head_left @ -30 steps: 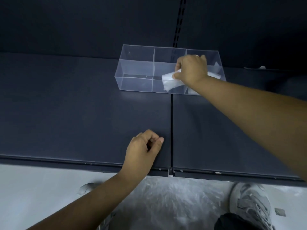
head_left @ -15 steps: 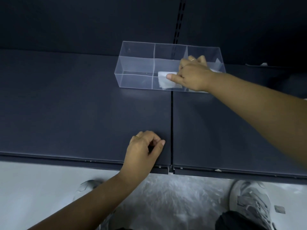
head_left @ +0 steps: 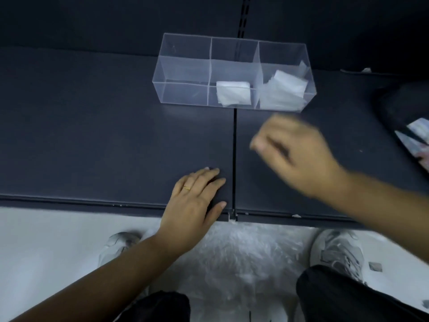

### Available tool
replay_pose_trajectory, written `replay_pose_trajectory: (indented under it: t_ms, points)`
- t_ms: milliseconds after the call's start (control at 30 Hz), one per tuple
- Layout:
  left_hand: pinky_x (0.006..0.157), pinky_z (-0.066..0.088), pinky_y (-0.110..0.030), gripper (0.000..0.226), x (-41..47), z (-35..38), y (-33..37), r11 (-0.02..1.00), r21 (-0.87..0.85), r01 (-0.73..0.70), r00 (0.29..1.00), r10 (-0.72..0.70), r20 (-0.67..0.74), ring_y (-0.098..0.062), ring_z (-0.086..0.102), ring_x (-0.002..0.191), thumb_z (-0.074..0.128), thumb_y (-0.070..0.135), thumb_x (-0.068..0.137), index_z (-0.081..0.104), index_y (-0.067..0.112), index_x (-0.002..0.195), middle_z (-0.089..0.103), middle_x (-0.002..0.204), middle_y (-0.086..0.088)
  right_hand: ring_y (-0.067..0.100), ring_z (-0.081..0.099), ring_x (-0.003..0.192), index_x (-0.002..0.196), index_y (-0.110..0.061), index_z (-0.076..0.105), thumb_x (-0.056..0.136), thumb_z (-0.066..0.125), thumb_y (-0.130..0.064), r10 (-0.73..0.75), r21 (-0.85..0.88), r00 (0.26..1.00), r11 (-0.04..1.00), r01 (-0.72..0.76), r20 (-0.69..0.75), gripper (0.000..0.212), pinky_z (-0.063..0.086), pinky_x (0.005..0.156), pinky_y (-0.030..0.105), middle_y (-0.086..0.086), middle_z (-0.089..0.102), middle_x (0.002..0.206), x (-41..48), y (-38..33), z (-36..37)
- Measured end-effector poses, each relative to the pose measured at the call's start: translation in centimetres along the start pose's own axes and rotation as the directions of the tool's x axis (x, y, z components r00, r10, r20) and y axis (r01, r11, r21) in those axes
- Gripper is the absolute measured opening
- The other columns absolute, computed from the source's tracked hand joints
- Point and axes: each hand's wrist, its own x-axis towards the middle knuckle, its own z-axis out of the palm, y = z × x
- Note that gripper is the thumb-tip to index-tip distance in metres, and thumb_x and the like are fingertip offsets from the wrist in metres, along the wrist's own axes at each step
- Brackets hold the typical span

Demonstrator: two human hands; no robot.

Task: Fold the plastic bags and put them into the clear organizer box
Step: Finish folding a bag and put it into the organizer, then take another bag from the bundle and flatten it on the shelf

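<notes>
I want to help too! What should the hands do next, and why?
Probably the right hand, which looks empty, should reach down for another bag from the crinkly plastic pile on the floor. A folded bag already lies in the middle compartment of the clear box, and the left hand rests flat on the shelf.

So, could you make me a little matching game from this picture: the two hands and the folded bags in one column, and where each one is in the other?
Things:
1. left hand
2. right hand
3. single folded bag
4. stack of folded bags

Places:
A. right compartment of the organizer box
B. lying flat on the dark surface
C. middle compartment of the box
D. blurred, in the air in front of the box

Pairs: 1-B, 2-D, 3-C, 4-A
</notes>
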Motion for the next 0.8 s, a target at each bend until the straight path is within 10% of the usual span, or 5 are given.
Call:
replay_pose_trajectory:
  t_ms: [100,233,433,567,800]
  points:
    - [0.116,0.017,-0.039,0.055,-0.4,0.2,0.1,0.983,0.164,-0.077,0.991,0.059,0.117,-0.019,0.030,0.142,0.030,0.043,0.098,0.042,0.014,0.143,0.038,0.152,-0.003,0.008,0.058,0.083,0.095,-0.025,0.063,0.097,0.043,-0.049,-0.123,0.060,0.908,0.992,0.108,0.400,0.031,0.049,0.071,0.022,-0.008,0.063,0.094,-9.5,-3.0,3.6]
    - [0.117,0.016,-0.041,0.056,-0.4,0.4,0.0,0.970,0.226,-0.090,0.988,0.059,0.140,-0.020,0.025,0.144,0.024,0.042,0.100,0.035,0.013,0.147,0.032,0.154,-0.005,0.023,0.022,0.142,0.149,-0.021,0.026,0.083,0.043,-0.074,0.281,-0.326,0.562,0.945,-0.022,0.778,0.086,0.012,0.115,0.038,0.007,0.020,0.157,-16.7,-0.2,8.5]
    - [0.119,0.013,-0.041,0.056,-0.4,0.4,0.1,0.968,0.238,-0.080,0.987,0.045,0.152,-0.019,0.020,0.145,0.023,0.041,0.100,0.031,0.014,0.148,0.028,0.156,-0.004,0.017,0.060,0.093,0.089,-0.030,0.071,0.079,0.069,-0.050,0.206,-0.363,0.705,0.928,0.079,0.679,0.023,0.043,0.084,0.030,-0.005,0.062,0.099,-15.3,0.9,9.2]
    - [0.119,0.006,-0.036,0.058,-0.2,0.0,0.1,0.979,0.190,-0.070,0.985,0.038,0.169,-0.015,0.015,0.146,0.023,0.044,0.099,0.030,0.016,0.149,0.024,0.157,-0.002,0.015,0.053,0.103,0.101,-0.020,0.070,0.099,0.047,-0.036,0.124,-0.050,0.745,0.991,-0.122,0.656,0.029,0.038,0.090,0.027,-0.005,0.061,0.109,-13.8,-0.4,7.4]
    - [0.118,0.001,-0.025,0.060,0.8,-3.0,0.8,0.884,-0.430,0.184,0.958,-0.064,0.278,0.005,0.009,0.143,0.031,0.066,0.090,0.043,0.034,0.139,0.028,0.154,0.015,0.004,0.063,0.069,0.082,-0.020,0.056,0.099,0.043,-0.035,0.310,0.403,0.900,0.815,-0.417,0.305,0.026,0.048,0.066,0.017,-0.012,0.065,0.076,-9.6,-3.8,-0.2]
